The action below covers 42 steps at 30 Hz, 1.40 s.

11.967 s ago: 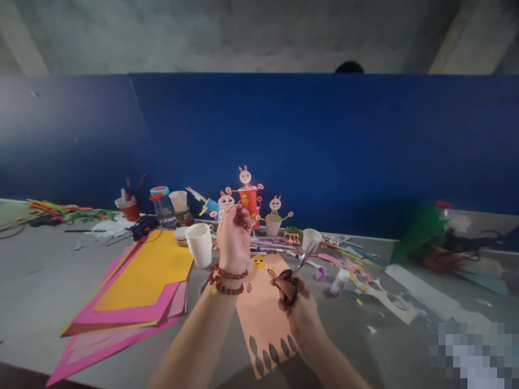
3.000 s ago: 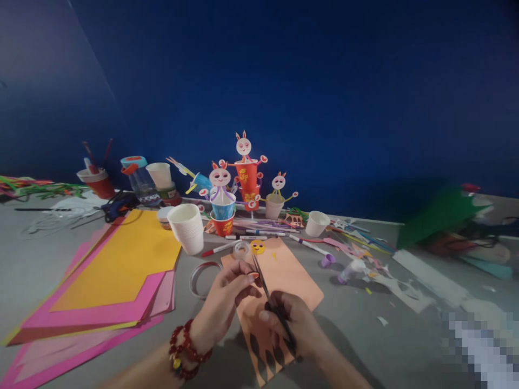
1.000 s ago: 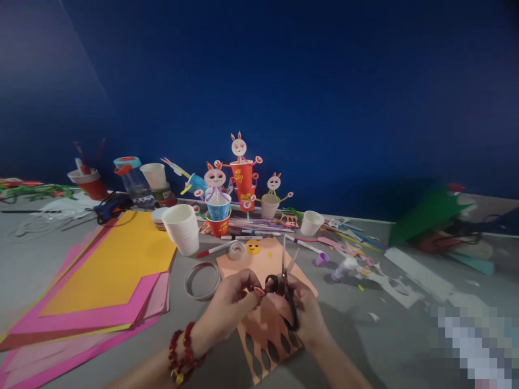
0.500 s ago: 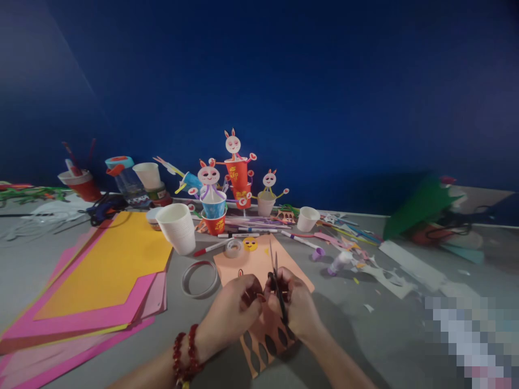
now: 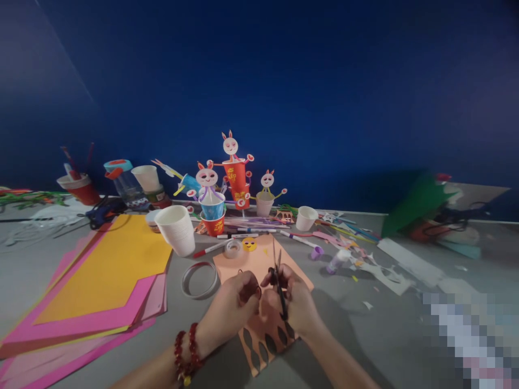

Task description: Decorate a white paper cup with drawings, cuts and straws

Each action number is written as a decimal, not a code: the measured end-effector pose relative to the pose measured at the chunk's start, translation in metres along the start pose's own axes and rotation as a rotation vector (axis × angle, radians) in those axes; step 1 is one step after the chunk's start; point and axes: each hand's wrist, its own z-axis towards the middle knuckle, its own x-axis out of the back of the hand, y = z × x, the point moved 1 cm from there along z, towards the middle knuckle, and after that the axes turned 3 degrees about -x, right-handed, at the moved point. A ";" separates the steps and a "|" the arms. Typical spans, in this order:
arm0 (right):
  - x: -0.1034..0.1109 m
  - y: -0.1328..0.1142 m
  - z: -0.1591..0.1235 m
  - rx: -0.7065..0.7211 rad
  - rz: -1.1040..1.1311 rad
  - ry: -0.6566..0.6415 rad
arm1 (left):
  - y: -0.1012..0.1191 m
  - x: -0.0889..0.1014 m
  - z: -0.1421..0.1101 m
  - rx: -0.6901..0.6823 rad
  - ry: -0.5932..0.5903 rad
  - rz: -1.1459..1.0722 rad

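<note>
Both hands meet over the peach paper sheet (image 5: 259, 259): your right hand (image 5: 298, 308) grips the scissors (image 5: 278, 281), blades nearly closed; your left hand (image 5: 233, 310) pinches a small cutout, detail unclear.

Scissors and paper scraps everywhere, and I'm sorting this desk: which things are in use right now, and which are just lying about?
In use:
right hand holding the scissors
left hand pinching a small cutout
peach sheet under both hands

Lying about:
white cup
tape ring
yellow sheet
cup figures
glue stick
</note>
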 end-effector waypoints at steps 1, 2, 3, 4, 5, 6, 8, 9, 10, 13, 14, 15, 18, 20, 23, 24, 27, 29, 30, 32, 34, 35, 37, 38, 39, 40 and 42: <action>0.000 -0.002 -0.001 0.002 0.013 -0.018 | 0.000 -0.001 -0.001 0.007 -0.015 0.006; 0.000 -0.003 -0.001 0.001 0.014 -0.032 | -0.001 -0.001 -0.001 0.007 -0.032 0.016; 0.000 -0.004 -0.002 0.000 0.003 -0.039 | -0.001 -0.002 -0.001 0.005 -0.048 0.026; 0.000 -0.004 -0.002 0.002 -0.013 -0.043 | -0.001 -0.003 -0.002 0.001 -0.061 0.035; 0.000 -0.004 -0.002 0.007 -0.035 -0.040 | 0.000 -0.003 -0.002 -0.002 -0.070 0.040; 0.000 -0.004 -0.002 0.015 -0.054 -0.032 | 0.000 -0.003 -0.002 -0.001 -0.070 0.041; 0.001 -0.004 -0.002 0.027 -0.066 -0.013 | 0.001 -0.003 -0.001 0.011 -0.055 0.025; 0.001 -0.003 -0.001 0.021 -0.044 -0.004 | 0.001 -0.002 0.000 0.015 -0.040 0.005; 0.001 -0.002 0.000 0.007 -0.007 0.006 | 0.002 -0.002 0.000 0.016 -0.024 -0.022; 0.000 0.002 0.004 -0.041 0.139 0.025 | 0.000 -0.003 0.001 0.032 0.036 -0.172; -0.001 0.004 0.005 -0.052 0.188 0.025 | -0.001 -0.004 0.001 0.044 0.049 -0.238; -0.002 0.005 0.006 -0.060 0.226 0.021 | -0.003 -0.006 0.001 0.060 0.051 -0.305; -0.004 0.007 0.006 -0.073 0.289 0.011 | -0.008 -0.011 0.002 0.101 0.031 -0.462; -0.003 0.005 0.004 -0.086 0.284 0.010 | -0.010 -0.011 0.002 0.107 0.041 -0.521; 0.000 0.000 0.001 -0.136 0.246 -0.041 | -0.007 -0.003 0.004 0.096 0.107 -0.566; 0.001 0.000 0.000 -0.162 0.222 -0.078 | -0.005 0.000 0.004 0.089 0.135 -0.579; 0.001 -0.001 -0.003 -0.224 0.087 -0.224 | 0.000 0.011 0.006 0.055 0.212 -0.627; -0.001 0.001 -0.005 -0.256 -0.018 -0.309 | 0.003 0.015 0.006 0.033 0.239 -0.645; -0.002 0.001 -0.006 -0.270 -0.051 -0.337 | 0.004 0.016 0.006 0.026 0.243 -0.646; -0.004 0.002 -0.007 -0.304 -0.084 -0.368 | 0.005 0.016 0.006 0.023 0.240 -0.651; -0.004 0.002 -0.008 -0.321 -0.104 -0.371 | 0.005 0.016 0.006 0.029 0.239 -0.664; -0.004 0.001 -0.008 -0.321 -0.113 -0.364 | 0.005 0.016 0.006 0.035 0.240 -0.671; -0.003 0.000 -0.008 -0.320 -0.131 -0.352 | 0.006 0.016 0.006 0.048 0.238 -0.675; -0.002 0.000 -0.009 -0.320 -0.137 -0.352 | 0.006 0.016 0.006 0.051 0.235 -0.674; -0.002 0.000 -0.009 -0.325 -0.139 -0.356 | 0.006 0.016 0.007 0.054 0.231 -0.671; -0.002 -0.001 -0.009 -0.332 -0.135 -0.360 | 0.006 0.017 0.007 0.056 0.228 -0.666; -0.002 -0.001 -0.009 -0.354 -0.111 -0.363 | 0.007 0.017 0.007 0.056 0.222 -0.656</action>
